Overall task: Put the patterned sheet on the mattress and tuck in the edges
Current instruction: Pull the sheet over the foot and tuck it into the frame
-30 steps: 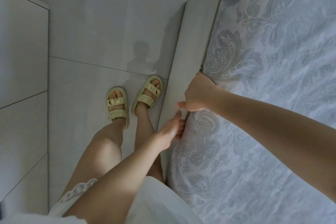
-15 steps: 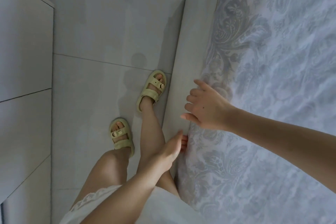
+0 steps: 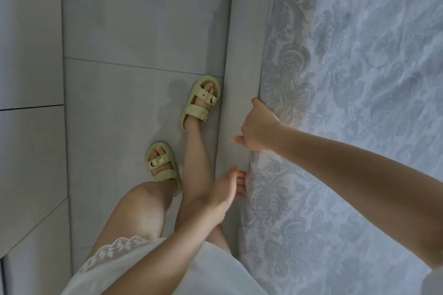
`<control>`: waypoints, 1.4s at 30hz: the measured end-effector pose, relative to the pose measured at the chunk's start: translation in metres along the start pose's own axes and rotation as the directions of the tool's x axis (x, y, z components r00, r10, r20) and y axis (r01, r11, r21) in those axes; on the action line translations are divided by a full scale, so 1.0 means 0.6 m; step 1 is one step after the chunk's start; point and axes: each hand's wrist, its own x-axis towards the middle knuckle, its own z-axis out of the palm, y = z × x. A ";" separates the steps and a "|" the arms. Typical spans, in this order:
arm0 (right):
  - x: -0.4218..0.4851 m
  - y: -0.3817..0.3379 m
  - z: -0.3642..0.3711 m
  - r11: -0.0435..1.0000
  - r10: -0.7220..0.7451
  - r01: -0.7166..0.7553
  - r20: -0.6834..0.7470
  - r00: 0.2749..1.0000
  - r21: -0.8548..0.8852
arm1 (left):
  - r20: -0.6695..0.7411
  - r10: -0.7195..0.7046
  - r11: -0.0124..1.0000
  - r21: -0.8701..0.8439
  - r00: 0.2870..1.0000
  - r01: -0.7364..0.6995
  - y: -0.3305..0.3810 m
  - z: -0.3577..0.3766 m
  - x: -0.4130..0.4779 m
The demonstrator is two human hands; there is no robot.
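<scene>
The patterned sheet [image 3: 347, 108], pale blue with grey paisley, covers the mattress on the right. Its left edge runs along the grey bed frame [image 3: 242, 60]. My right hand [image 3: 260, 127] sits at that edge. Its fingers curl down over the sheet into the gap beside the frame and are hidden, with the thumb sticking out to the left. My left hand [image 3: 227, 188] is lower down, its fingertips pressed flat against the side of the sheet-covered mattress, holding nothing.
I stand on a grey tiled floor [image 3: 124, 93] in a narrow aisle beside the bed, wearing yellow sandals [image 3: 200, 100] and a white skirt. White cabinet fronts [image 3: 28, 55] line the left side of the aisle.
My right hand, spread open on the sheet half a second ago, has dropped to the mattress edge with its fingers curled into the gap. I have stepped forward along the bed. My left hand stays against the sheet's side.
</scene>
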 end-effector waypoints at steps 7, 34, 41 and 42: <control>-0.033 -0.028 0.095 0.987 0.077 0.041 -0.670 0.738 0.158 | 0.124 -0.200 0.976 -0.064 0.972 0.209 -0.050 0.045 -0.005; -0.159 0.160 -0.027 0.353 0.609 0.071 -0.286 0.740 0.933 | -0.114 0.261 0.963 0.102 0.959 -0.250 0.461 0.013 -0.059; -0.256 0.354 -0.078 0.030 0.778 0.104 -0.089 0.622 0.994 | -0.097 0.370 0.910 0.241 0.924 -0.339 0.697 0.114 -0.161; -0.270 0.381 -0.086 -0.032 0.796 0.123 -0.049 0.603 0.992 | -0.091 0.381 0.901 0.260 0.920 -0.348 0.731 0.127 -0.176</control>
